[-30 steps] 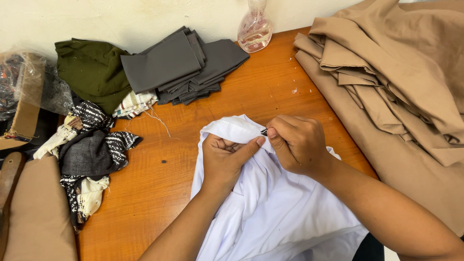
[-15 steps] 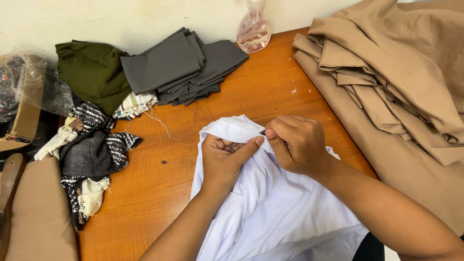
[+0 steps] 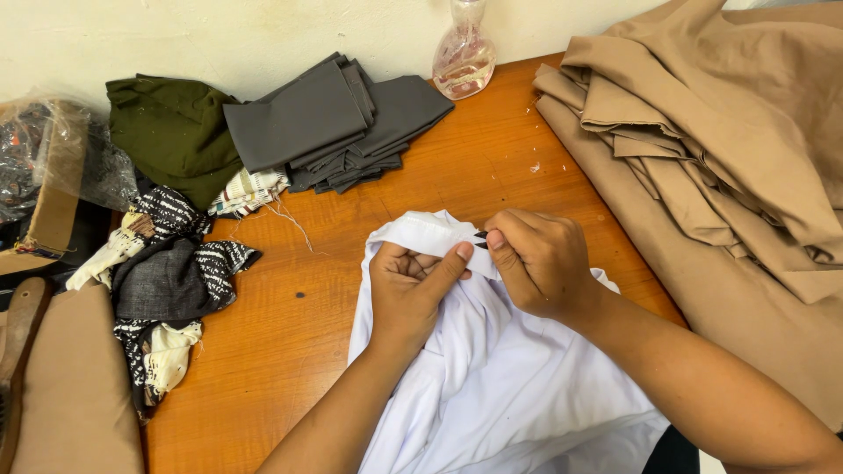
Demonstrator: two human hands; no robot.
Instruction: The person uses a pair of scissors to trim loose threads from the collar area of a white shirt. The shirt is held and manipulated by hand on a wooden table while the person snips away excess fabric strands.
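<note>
A white garment lies bunched on the orange wooden table in front of me. My left hand pinches a folded edge of the white cloth near its top, thumb pressed on the fabric. My right hand is closed beside it, fingertips gripping the same edge, with a small dark item showing between thumb and finger; what it is cannot be made out. The two hands touch at the fold.
Folded grey fabric and dark green cloth lie at the back. A clear bottle stands by the wall. A large tan fabric pile fills the right side. Black-and-white patterned scraps and a plastic bag sit left.
Both hands stay on the fold of the white garment; the fingers shift only slightly. Nothing else on the table has moved.
</note>
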